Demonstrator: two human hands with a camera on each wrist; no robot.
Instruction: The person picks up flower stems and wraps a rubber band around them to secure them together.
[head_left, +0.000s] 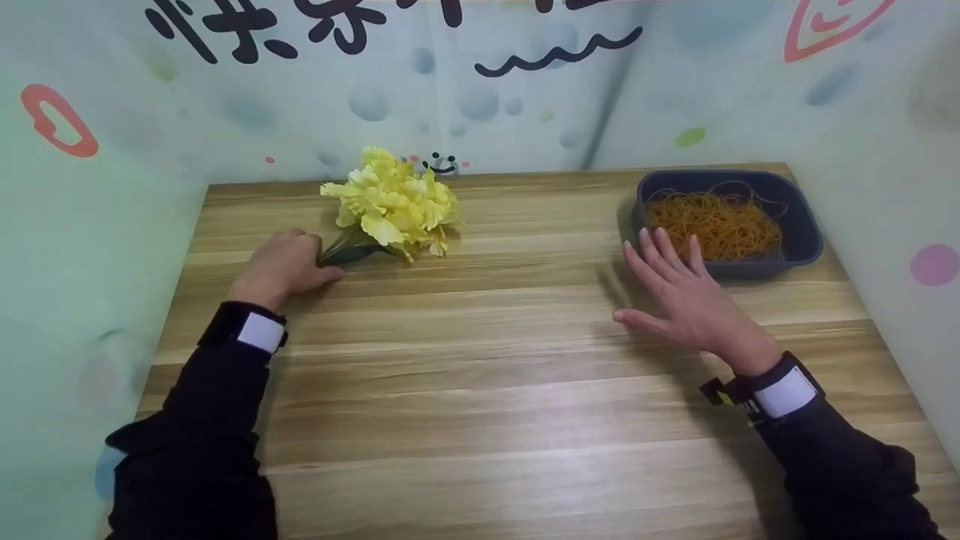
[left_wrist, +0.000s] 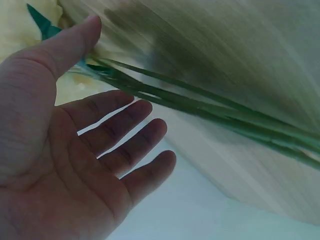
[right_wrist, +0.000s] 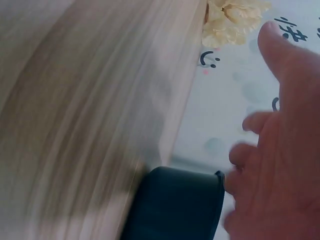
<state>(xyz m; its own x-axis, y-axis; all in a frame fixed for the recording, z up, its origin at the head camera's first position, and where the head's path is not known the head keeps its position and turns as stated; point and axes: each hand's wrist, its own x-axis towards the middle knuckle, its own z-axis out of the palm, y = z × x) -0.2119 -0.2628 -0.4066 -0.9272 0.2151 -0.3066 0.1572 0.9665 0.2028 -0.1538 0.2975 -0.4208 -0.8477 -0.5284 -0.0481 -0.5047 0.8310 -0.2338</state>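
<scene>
A bunch of yellow artificial flowers (head_left: 397,202) lies on the wooden table, left of the middle. Its thin green stems (left_wrist: 210,107) run past my left hand (head_left: 279,266). In the left wrist view the thumb and the loosely extended fingers are spread to either side of the stems, the fingertips close by them without closing. My right hand (head_left: 690,307) has its fingers spread, with the fingertips overlapping the near left rim of a dark blue plastic basin (head_left: 808,236). Inside the basin is a tangled heap of thin orange-brown rubber bands (head_left: 720,225).
The wood-grain table (head_left: 480,390) ends at a printed backdrop (head_left: 517,112) along its far edge. Pale panels flank it at left and right. The basin stands in the far right corner, close to the backdrop.
</scene>
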